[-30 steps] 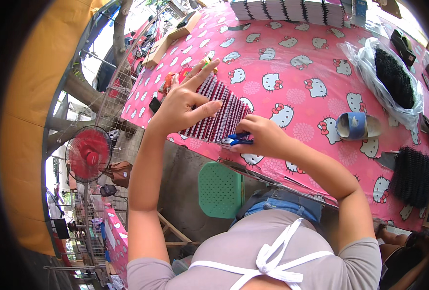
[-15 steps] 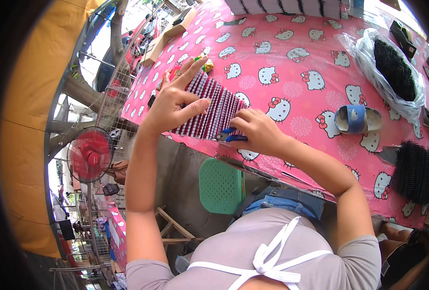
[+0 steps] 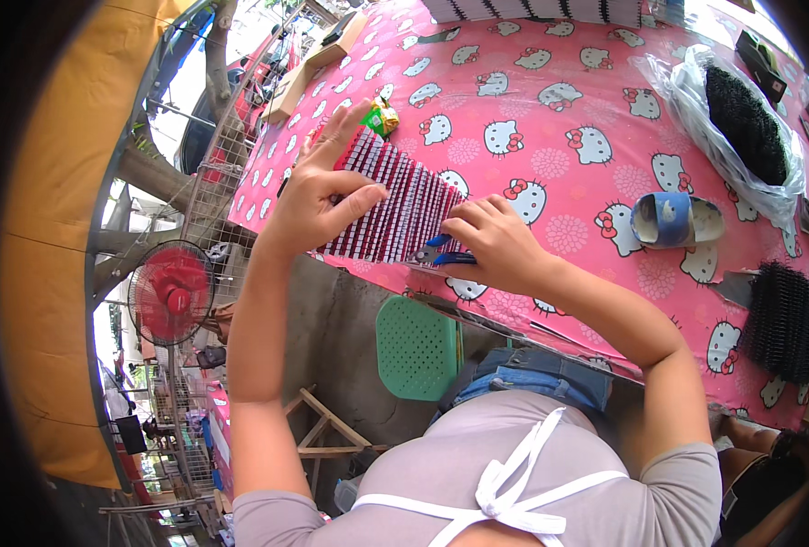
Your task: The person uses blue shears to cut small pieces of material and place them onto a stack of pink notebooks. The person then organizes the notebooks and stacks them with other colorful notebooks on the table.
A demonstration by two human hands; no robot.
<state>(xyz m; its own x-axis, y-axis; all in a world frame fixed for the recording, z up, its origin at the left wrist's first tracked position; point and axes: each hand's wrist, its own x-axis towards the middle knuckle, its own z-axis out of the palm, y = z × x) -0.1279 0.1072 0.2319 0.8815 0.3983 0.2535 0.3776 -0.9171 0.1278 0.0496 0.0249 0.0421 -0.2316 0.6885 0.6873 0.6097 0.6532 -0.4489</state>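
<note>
A stack striped in dark red and white (image 3: 391, 196), like the bound edges of several notebooks, lies at the table's near left edge. My left hand (image 3: 318, 196) is over its left side, fingers stretched out and thumb pointing across the stripes; I see nothing held in it. Closed around blue-handled pliers (image 3: 452, 259) is my right hand (image 3: 500, 242), at the stack's near right corner. The pliers' metal jaws point left at the stack's near edge. Part of the handles is hidden by my fingers.
A green and yellow packet (image 3: 382, 118) sits behind the stack. To the right are a blue slipper-shaped object (image 3: 676, 220), a clear bag of black coils (image 3: 742, 118) and more black coils (image 3: 785, 324). Below the pink table (image 3: 569, 232) stands a green plastic stool (image 3: 415, 349).
My left hand has shifted slightly left and down, baring more of the packet. The pliers have turned a little, with their handles spread wider, still in my right hand.
</note>
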